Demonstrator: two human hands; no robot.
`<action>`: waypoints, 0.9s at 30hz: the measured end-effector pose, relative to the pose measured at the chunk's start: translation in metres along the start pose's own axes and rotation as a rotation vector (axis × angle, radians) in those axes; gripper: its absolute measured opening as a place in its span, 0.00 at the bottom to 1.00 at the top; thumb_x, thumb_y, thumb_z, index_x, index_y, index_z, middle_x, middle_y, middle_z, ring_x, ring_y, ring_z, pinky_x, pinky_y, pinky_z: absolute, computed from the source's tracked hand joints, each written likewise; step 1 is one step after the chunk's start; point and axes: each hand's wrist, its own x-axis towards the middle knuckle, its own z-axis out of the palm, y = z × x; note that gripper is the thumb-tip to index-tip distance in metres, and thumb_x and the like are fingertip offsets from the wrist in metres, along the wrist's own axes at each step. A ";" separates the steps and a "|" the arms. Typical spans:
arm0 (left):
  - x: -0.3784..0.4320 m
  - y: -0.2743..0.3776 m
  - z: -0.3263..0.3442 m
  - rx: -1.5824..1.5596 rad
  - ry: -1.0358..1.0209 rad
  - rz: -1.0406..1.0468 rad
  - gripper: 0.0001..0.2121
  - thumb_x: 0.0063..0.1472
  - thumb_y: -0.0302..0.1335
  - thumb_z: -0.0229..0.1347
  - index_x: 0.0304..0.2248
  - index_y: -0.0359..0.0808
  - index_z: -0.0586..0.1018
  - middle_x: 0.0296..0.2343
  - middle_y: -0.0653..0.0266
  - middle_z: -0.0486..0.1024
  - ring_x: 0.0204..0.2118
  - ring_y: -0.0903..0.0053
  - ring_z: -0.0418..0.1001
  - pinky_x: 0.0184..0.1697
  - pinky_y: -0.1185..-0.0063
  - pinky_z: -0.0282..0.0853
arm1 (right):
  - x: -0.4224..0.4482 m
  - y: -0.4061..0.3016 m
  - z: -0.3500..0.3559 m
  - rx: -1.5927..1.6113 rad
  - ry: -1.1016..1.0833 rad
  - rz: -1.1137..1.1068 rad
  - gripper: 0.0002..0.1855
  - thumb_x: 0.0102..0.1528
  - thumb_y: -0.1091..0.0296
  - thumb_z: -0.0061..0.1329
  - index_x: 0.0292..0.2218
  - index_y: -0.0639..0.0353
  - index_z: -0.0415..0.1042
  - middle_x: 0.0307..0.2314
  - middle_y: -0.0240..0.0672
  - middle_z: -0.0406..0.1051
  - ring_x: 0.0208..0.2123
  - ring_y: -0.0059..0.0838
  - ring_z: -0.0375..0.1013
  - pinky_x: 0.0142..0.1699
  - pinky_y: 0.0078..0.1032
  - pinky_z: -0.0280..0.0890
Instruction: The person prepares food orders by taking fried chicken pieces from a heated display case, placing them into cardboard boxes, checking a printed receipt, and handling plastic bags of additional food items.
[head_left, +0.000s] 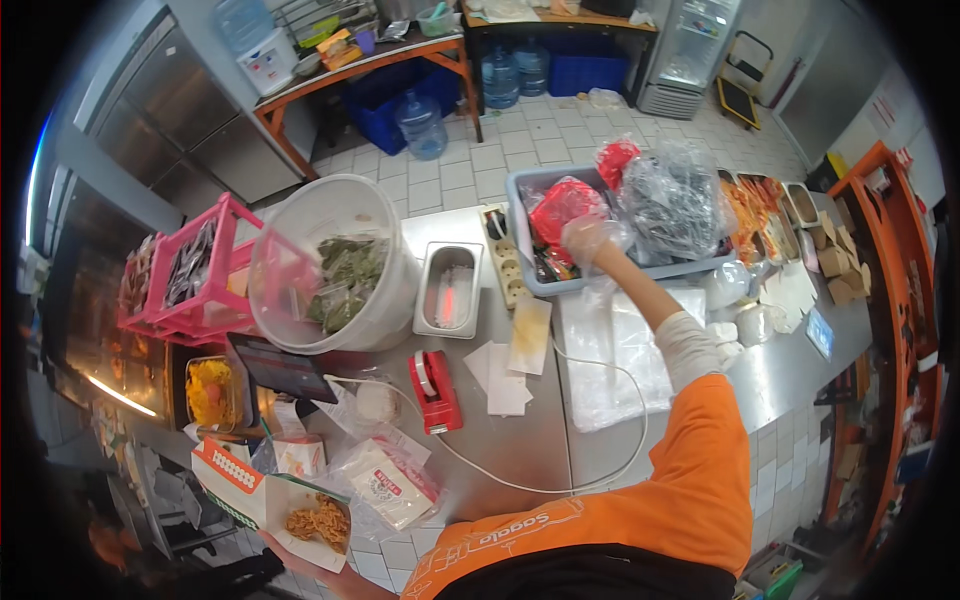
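Note:
My left hand (319, 566), at the lower left, holds from below a lidded paper food box (300, 491), its lid folded back and fried chicken (319, 521) inside. My right hand (587, 238), in a clear plastic glove, reaches into a grey-blue plastic bin (574, 286), against a red plastic bag (562, 214) and sauce sachets (553, 264). Its fingers are partly hidden, so what they grip does not show. Beside it in the bin lies a clear bag of dark packets (670, 199). Clear plastic bags (619, 360) lie flat below the bin.
A large clear tub of leaves (346, 281), a steel container (450, 292), a power strip (510, 274) and a red tape dispenser (435, 391) stand on the steel table. A white cable (525, 489) loops across it. Pink baskets (202, 270) and a tablet (281, 367) are left; folded boxes (836, 259) right.

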 end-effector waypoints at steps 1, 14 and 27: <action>-0.002 0.002 -0.002 -0.003 0.018 -0.004 0.28 0.61 0.46 0.39 0.53 0.33 0.56 0.48 0.57 0.60 0.50 0.65 0.61 0.51 0.69 0.59 | -0.004 0.006 -0.004 -0.051 0.049 0.001 0.07 0.39 0.69 0.46 0.22 0.55 0.76 0.20 0.36 0.73 0.27 0.38 0.73 0.33 0.35 0.67; -0.027 0.012 -0.065 -0.283 -0.060 0.015 0.22 0.62 0.42 0.39 0.47 0.32 0.65 0.42 0.59 0.69 0.43 0.69 0.68 0.46 0.73 0.64 | 0.001 -0.057 0.012 0.253 0.065 0.275 0.12 0.43 0.71 0.43 0.31 0.62 0.73 0.33 0.46 0.71 0.36 0.41 0.71 0.40 0.34 0.66; -0.073 0.041 -0.188 -0.405 0.191 0.070 0.26 0.62 0.46 0.36 0.51 0.34 0.60 0.43 0.57 0.66 0.45 0.69 0.67 0.47 0.72 0.64 | -0.004 -0.040 -0.023 -0.031 -0.019 -0.125 0.14 0.50 0.58 0.42 0.26 0.60 0.72 0.29 0.47 0.72 0.31 0.45 0.71 0.34 0.36 0.65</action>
